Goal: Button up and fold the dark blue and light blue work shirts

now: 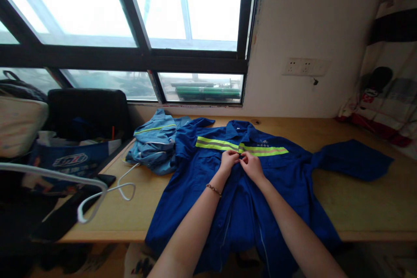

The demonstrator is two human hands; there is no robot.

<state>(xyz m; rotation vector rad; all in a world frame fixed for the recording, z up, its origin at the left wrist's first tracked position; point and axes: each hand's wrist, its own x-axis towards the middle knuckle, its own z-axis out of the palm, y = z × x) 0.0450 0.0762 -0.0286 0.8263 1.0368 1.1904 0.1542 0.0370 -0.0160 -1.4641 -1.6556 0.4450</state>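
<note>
The blue jacket (241, 202) is lying front side up in the middle of the bench (361, 208), its collar (239, 130) pointing to the far side and its bottom hanging over the near edge. You are working at the middle of its front, just on the near side of the bright stripes (215, 143). Your left hand (229, 160) is pinching the cloth there, and your right hand (251, 165) is pinching it right beside — both grips are pressed together on the jacket. Your fingers are hiding the tiny bit between them, so I cannot tell if a button is there.

Nearer to you, the two front sides are spreading apart. To do this well, you should be lining up the edges first, so the left and right stripes are meeting at the same height. Small, soft pinches should be working best — hard pulling could be making wrinkles. The light blue clothes (156, 143) are touching the left sleeve, so you should be watching that they are not getting dragged along.
</note>
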